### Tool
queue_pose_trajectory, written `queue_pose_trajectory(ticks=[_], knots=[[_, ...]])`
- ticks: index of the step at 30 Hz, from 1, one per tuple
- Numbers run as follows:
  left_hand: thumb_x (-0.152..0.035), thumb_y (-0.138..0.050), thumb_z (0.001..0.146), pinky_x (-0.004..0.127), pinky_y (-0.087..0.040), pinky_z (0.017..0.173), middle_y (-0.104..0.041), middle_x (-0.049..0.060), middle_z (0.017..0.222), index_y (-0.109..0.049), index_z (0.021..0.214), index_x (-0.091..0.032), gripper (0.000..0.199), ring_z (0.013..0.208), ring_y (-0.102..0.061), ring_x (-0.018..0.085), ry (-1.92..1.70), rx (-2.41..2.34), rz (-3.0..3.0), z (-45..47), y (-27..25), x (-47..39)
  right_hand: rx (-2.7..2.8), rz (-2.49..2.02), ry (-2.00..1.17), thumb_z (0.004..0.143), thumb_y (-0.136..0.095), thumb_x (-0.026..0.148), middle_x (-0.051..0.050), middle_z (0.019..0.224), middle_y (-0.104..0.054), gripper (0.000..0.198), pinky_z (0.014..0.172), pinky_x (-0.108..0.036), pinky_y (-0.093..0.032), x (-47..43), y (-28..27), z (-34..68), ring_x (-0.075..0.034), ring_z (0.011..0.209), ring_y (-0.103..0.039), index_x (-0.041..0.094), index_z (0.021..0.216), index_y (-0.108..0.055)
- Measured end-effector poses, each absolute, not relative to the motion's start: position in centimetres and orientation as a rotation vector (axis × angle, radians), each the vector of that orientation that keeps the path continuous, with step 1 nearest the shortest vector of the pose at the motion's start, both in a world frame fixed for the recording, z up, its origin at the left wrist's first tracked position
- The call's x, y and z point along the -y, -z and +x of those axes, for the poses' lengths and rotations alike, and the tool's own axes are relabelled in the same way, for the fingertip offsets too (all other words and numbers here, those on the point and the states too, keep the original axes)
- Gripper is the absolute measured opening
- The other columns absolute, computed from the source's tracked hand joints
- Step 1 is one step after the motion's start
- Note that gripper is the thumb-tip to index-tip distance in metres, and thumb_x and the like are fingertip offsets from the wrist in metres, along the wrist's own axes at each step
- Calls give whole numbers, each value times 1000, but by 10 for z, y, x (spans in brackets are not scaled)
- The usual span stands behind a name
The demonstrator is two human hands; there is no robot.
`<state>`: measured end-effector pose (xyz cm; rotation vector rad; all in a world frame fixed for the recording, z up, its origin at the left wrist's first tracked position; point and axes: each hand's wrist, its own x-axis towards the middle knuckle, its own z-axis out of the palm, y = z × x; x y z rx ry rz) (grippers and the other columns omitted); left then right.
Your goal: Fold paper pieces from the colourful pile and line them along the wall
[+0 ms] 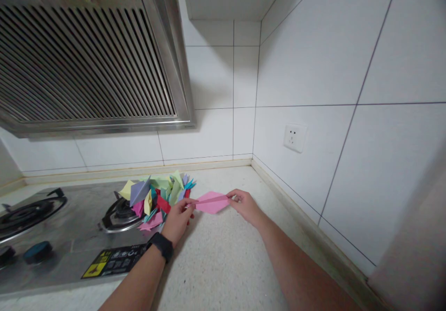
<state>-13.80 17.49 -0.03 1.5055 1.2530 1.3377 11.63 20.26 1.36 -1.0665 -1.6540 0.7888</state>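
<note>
Left hand: your left hand [179, 218] pinches the left tip of the pink folded paper [211, 202] with closed fingers; a black watch [160, 245] sits on the wrist.
Right hand: your right hand [245, 204] grips the right tip, fingers closed on it.
Pink paper: it is stretched between both hands, just above the speckled counter [223, 260].
Beside: a pile of coloured folded papers [156, 195] lies partly on the gas stove [69, 236], near your left hand.
</note>
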Motion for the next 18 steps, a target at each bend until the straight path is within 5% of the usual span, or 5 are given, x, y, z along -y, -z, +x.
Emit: queue_pose_trajectory(ticks=[18], knots=[[-50, -55, 82, 18, -35, 44, -55, 0, 71, -63, 105, -18, 40, 56, -49, 11, -1250, -1298, 1502, -140, 9, -179, 1555, -1030, -933, 74, -67, 30, 4, 57, -53, 16, 47, -21, -24, -212, -1, 117, -7, 49, -37, 15, 79, -69]])
